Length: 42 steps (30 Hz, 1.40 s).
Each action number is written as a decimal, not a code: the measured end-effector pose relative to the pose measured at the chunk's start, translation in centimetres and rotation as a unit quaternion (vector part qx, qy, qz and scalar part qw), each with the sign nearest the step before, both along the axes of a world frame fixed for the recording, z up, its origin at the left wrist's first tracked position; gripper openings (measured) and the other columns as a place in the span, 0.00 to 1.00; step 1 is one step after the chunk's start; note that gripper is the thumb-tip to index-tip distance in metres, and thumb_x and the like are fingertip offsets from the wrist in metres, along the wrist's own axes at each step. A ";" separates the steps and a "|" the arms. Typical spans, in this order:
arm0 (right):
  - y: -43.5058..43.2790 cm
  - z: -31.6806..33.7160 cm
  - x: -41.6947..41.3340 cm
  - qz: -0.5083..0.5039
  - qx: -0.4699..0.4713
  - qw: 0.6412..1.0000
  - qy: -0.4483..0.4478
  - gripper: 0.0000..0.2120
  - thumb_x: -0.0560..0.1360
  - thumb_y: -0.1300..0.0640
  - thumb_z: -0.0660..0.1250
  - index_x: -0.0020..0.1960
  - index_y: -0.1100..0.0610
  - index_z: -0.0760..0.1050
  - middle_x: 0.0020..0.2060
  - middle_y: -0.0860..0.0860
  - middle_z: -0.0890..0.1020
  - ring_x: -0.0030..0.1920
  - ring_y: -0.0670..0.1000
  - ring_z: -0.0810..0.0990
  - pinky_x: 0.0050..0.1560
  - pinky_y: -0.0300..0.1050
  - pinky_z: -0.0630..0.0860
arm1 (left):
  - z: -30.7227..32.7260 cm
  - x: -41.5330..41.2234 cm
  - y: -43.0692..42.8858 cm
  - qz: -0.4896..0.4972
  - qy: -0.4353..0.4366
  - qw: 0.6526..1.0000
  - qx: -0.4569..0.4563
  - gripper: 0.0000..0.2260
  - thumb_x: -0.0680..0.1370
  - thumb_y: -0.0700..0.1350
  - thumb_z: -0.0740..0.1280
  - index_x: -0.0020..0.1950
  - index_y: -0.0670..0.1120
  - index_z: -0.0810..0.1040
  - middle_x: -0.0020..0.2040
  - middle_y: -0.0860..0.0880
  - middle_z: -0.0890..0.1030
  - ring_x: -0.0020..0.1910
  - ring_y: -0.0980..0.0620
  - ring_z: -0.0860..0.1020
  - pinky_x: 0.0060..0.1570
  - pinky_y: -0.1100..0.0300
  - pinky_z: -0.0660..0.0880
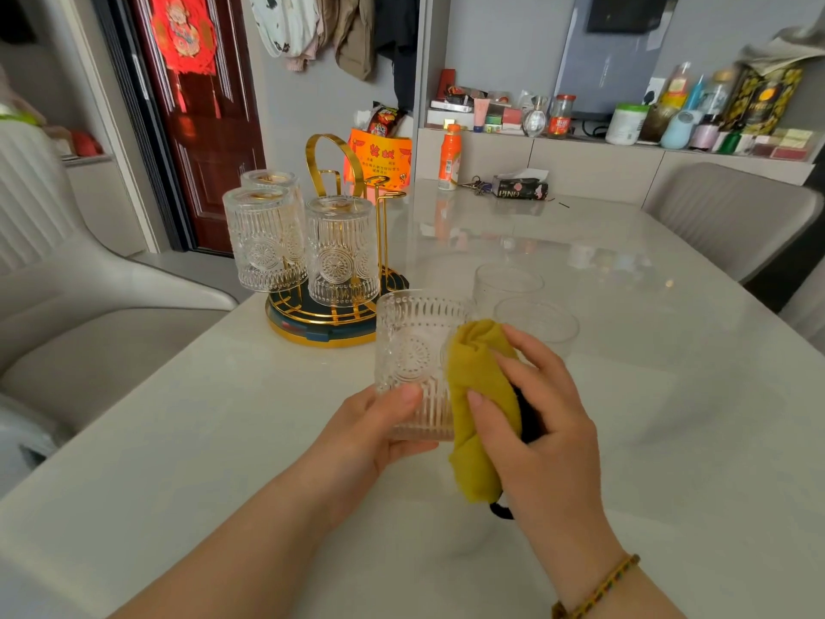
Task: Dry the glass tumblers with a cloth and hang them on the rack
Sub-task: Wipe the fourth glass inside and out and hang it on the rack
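Observation:
My left hand (379, 426) grips the base of an embossed glass tumbler (413, 355), held upright above the white table (223, 417). My right hand (535, 404) presses a yellow cloth (477, 395) against the tumbler's right side. Two more tumblers (506, 285) (538, 321) stand on the table just behind. The gold rack (332, 323) at the table's left edge carries three tumblers (265, 239) (341, 250) (270, 178) upside down on its posts. One gold post (386, 203) on the rack's right side stands bare.
An orange bottle (448, 158), keys and a dark tissue pack (520, 187) lie at the table's far side. Grey chairs stand at the left (89, 297) and far right (732, 212). A cluttered shelf (625, 122) runs along the back wall.

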State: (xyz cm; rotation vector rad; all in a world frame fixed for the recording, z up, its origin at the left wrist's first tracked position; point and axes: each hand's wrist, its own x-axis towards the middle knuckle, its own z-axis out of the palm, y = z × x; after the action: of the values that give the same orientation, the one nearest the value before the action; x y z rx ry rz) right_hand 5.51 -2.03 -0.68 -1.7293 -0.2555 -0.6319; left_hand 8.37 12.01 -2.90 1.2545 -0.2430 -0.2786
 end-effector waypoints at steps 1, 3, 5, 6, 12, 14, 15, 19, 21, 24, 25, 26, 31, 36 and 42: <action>-0.1 0.0 0.1 0.002 0.040 0.999 0.019 0.13 0.60 0.44 0.64 0.45 0.36 0.76 0.55 0.33 0.76 0.55 0.33 0.74 0.52 0.25 0.70 | 0.0 -0.1 0.0 -0.014 -0.008 1.000 -0.005 0.36 0.49 0.66 0.76 0.50 0.48 0.82 0.48 0.49 0.84 0.47 0.52 0.82 0.47 0.59 0.79; -0.4 0.1 0.3 0.033 0.136 0.987 0.077 0.09 0.64 0.49 0.70 0.44 0.41 0.79 0.46 0.38 0.82 0.48 0.40 0.79 0.46 0.33 0.76 | -0.1 -0.2 0.0 -0.041 -0.010 0.999 -0.028 0.32 0.49 0.67 0.76 0.48 0.51 0.84 0.50 0.48 0.84 0.49 0.51 0.82 0.49 0.57 0.79; -0.6 0.1 0.4 0.063 0.182 0.972 0.131 0.07 0.71 0.58 0.68 0.41 0.46 0.81 0.34 0.41 0.83 0.38 0.46 0.80 0.35 0.38 0.79 | -0.1 -0.1 0.2 -0.043 0.002 0.998 -0.054 0.32 0.49 0.67 0.76 0.48 0.53 0.84 0.52 0.47 0.83 0.51 0.50 0.82 0.51 0.57 0.79; -0.4 0.1 0.4 0.070 0.185 0.970 0.143 0.10 0.72 0.60 0.65 0.39 0.46 0.81 0.32 0.42 0.82 0.36 0.46 0.80 0.33 0.40 0.79 | -0.2 -0.1 0.3 -0.041 0.004 0.998 -0.055 0.32 0.49 0.67 0.75 0.48 0.53 0.84 0.53 0.48 0.83 0.52 0.50 0.81 0.51 0.57 0.78; -0.2 -0.6 0.6 0.057 0.171 0.976 0.124 0.09 0.67 0.54 0.70 0.45 0.42 0.80 0.44 0.45 0.84 0.48 0.48 0.82 0.47 0.50 0.80 | -0.3 0.1 0.2 -0.014 0.002 1.000 0.000 0.31 0.54 0.64 0.74 0.53 0.50 0.80 0.55 0.50 0.82 0.57 0.50 0.78 0.58 0.56 0.74; -0.1 -0.7 0.5 0.053 0.143 0.983 0.104 0.14 0.61 0.49 0.68 0.47 0.38 0.79 0.52 0.47 0.82 0.54 0.48 0.79 0.54 0.51 0.78 | 0.0 0.0 0.1 0.006 -0.011 1.000 0.008 0.39 0.53 0.66 0.75 0.58 0.47 0.76 0.54 0.48 0.83 0.55 0.50 0.80 0.52 0.60 0.77; 0.0 -0.8 0.5 0.045 0.122 0.987 0.090 0.15 0.60 0.47 0.68 0.47 0.36 0.78 0.56 0.46 0.80 0.56 0.46 0.78 0.56 0.47 0.76 | 0.0 0.0 0.1 0.028 -0.008 1.000 0.007 0.40 0.54 0.64 0.75 0.61 0.46 0.74 0.53 0.48 0.83 0.53 0.50 0.81 0.50 0.61 0.78; 0.4 -0.9 0.4 0.009 0.046 0.998 0.041 0.17 0.62 0.51 0.67 0.47 0.35 0.71 0.58 0.35 0.71 0.56 0.28 0.70 0.55 0.23 0.67 | -0.3 0.5 -0.1 0.108 0.020 0.994 -0.003 0.38 0.61 0.52 0.72 0.69 0.46 0.64 0.49 0.46 0.82 0.45 0.52 0.83 0.47 0.57 0.80; 0.8 -1.1 0.3 0.004 0.004 1.000 0.020 0.15 0.61 0.46 0.66 0.47 0.34 0.71 0.58 0.32 0.69 0.56 0.26 0.67 0.53 0.19 0.64 | -0.3 0.3 -0.4 0.116 0.018 0.993 0.008 0.36 0.61 0.48 0.73 0.67 0.44 0.66 0.48 0.47 0.82 0.42 0.54 0.83 0.45 0.57 0.79; 0.9 -1.3 0.2 0.004 -0.078 0.997 -0.027 0.15 0.64 0.46 0.62 0.50 0.37 0.76 0.59 0.28 0.67 0.59 0.27 0.66 0.54 0.19 0.61 | -0.2 0.1 -0.4 0.099 -0.008 0.995 0.026 0.41 0.55 0.57 0.74 0.66 0.45 0.67 0.53 0.45 0.81 0.48 0.50 0.82 0.40 0.59 0.78; 0.7 -1.2 0.2 0.002 -0.095 0.995 -0.043 0.17 0.64 0.46 0.62 0.53 0.38 0.73 0.59 0.26 0.67 0.59 0.28 0.66 0.55 0.19 0.61 | -0.1 0.0 -0.3 0.084 -0.012 0.996 0.021 0.44 0.52 0.59 0.76 0.65 0.46 0.68 0.53 0.45 0.82 0.49 0.49 0.82 0.40 0.59 0.78; 0.5 -0.9 0.2 -0.002 -0.094 0.994 -0.051 0.18 0.64 0.46 0.62 0.54 0.37 0.72 0.59 0.25 0.67 0.59 0.28 0.67 0.55 0.20 0.61 | -0.1 -0.1 -0.2 0.063 -0.015 0.998 0.014 0.47 0.49 0.62 0.77 0.64 0.46 0.69 0.52 0.46 0.82 0.49 0.49 0.82 0.41 0.58 0.78; -0.8 0.5 0.4 0.013 0.047 0.999 0.006 0.15 0.60 0.42 0.64 0.46 0.35 0.76 0.58 0.39 0.76 0.58 0.36 0.73 0.57 0.29 0.70 | 0.5 -1.1 -0.5 -0.031 -0.009 0.999 -0.023 0.45 0.49 0.65 0.77 0.60 0.46 0.72 0.48 0.49 0.84 0.47 0.52 0.83 0.41 0.63 0.78; -0.3 -0.7 0.6 0.061 0.054 0.993 0.083 0.12 0.61 0.50 0.68 0.43 0.37 0.78 0.52 0.43 0.80 0.55 0.44 0.78 0.55 0.42 0.76 | 0.5 -0.4 0.1 -0.005 0.020 0.997 -0.073 0.37 0.55 0.64 0.74 0.59 0.47 0.75 0.52 0.46 0.83 0.50 0.48 0.82 0.47 0.53 0.80; 0.0 -0.4 0.2 -0.006 -0.119 0.989 -0.089 0.17 0.65 0.50 0.63 0.54 0.44 0.73 0.59 0.37 0.71 0.58 0.30 0.69 0.55 0.22 0.64 | 0.5 -0.3 0.1 -0.011 0.034 0.998 -0.055 0.36 0.54 0.62 0.75 0.57 0.48 0.75 0.49 0.47 0.84 0.47 0.50 0.82 0.47 0.53 0.80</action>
State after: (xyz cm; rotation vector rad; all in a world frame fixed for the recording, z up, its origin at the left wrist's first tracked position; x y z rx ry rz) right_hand 5.71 -2.05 -1.07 -1.9054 -0.4609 -0.7922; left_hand 8.07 12.07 -2.45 1.1312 -0.2109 -0.3218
